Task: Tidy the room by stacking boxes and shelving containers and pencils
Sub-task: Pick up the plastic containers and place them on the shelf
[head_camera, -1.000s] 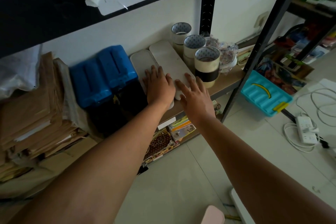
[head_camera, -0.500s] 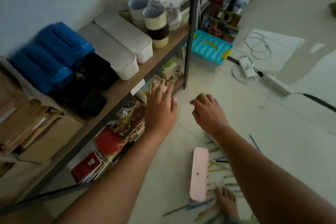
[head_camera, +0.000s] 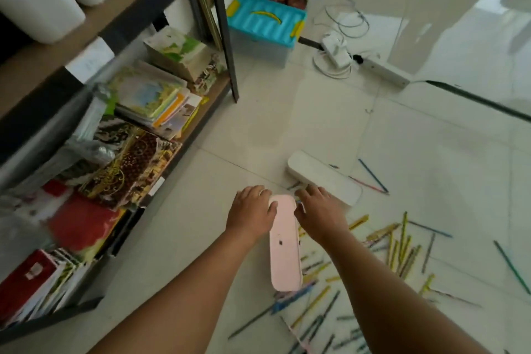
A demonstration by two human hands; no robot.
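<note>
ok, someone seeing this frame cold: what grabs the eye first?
Both hands, left and right, closing on the far end of a pink case lying on the floor tiles. Next, the scatter of pencils strewn across the floor to its right, with a white case just beyond the hands. Further back, a turquoise-lidded box sits beside the shelf post.

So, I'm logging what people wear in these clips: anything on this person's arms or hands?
Nothing shows. Both forearms are bare up to the frame edge, with no sleeves in view. The left hand and right hand carry no gloves, and no watch, ring or bracelet can be made out.
</note>
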